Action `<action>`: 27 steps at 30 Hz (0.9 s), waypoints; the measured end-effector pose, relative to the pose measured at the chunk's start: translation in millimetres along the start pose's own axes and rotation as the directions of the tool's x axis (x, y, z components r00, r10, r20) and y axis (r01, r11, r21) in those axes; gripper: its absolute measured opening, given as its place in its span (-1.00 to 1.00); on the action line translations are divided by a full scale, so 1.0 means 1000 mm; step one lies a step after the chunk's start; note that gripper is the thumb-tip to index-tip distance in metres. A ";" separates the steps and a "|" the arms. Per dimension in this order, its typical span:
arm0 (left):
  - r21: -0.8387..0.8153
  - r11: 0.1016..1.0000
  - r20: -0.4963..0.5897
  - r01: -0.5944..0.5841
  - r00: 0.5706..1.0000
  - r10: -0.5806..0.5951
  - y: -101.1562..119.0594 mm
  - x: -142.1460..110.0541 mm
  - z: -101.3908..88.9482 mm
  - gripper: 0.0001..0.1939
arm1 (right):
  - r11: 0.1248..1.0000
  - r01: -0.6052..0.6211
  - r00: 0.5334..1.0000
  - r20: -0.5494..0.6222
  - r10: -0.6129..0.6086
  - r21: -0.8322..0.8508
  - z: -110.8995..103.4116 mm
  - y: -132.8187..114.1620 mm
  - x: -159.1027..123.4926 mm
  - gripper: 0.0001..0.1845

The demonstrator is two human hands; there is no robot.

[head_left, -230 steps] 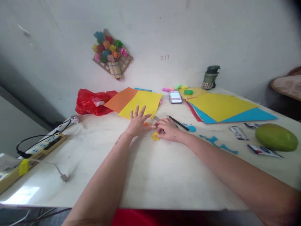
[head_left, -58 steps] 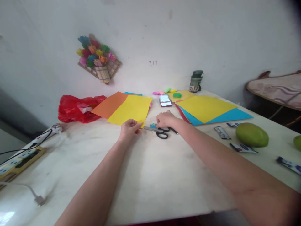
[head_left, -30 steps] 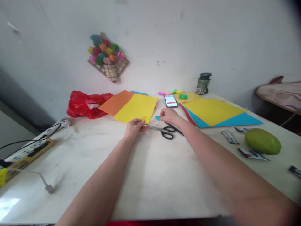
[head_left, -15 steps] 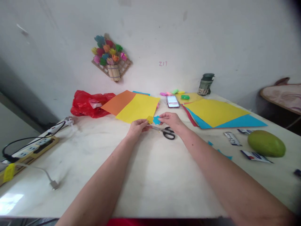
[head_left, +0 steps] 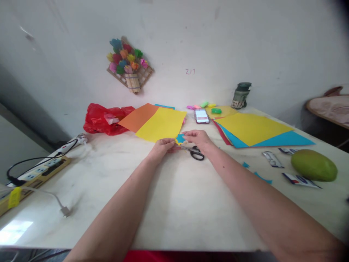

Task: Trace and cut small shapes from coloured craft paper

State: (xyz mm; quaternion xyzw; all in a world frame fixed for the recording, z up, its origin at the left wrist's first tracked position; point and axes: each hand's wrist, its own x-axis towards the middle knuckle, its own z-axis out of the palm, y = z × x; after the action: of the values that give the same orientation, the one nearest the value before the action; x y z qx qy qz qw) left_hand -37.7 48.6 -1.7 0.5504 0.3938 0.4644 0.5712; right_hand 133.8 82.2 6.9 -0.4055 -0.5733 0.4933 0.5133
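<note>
And there's the right hand (head_left: 199,140) pinching the blue cutout (head_left: 180,138), overlapping the yellow piece (head_left: 177,143) pinched by the left hand (head_left: 162,148)! Both sit mid-table, black-handled scissors (head_left: 192,149) lying just on the near side.

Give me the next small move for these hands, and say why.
Probably square the blue cutout up over the yellow cutout: the right hand pinches the blue one, the left hand the yellow, and in this view the blue overlaps the yellow, whose edge peeks out below. Whether they touch can't be told.
</note>
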 end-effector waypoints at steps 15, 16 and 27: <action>-0.182 0.980 0.103 0.082 0.993 -0.064 0.003 0.001 0.001 -0.69 | 0.994 -0.074 0.997 -0.026 0.072 -0.078 0.007 -0.003 -0.004 -0.83; -0.178 0.981 0.097 0.080 0.993 -0.064 0.003 0.001 0.001 -0.67 | 0.994 -0.074 0.997 -0.022 0.072 -0.078 0.007 -0.003 -0.005 -0.83; -0.061 0.998 -0.096 0.015 0.995 -0.021 0.002 0.000 0.005 -0.70 | 0.996 -0.073 0.997 0.009 0.074 -0.059 0.008 -0.003 -0.005 -0.83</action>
State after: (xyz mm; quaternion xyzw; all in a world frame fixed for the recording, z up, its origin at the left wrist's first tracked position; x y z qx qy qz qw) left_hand -33.0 46.9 0.9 0.5062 0.4117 0.4968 0.5723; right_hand 127.1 75.9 8.8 -0.4385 -0.5750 0.4971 0.4796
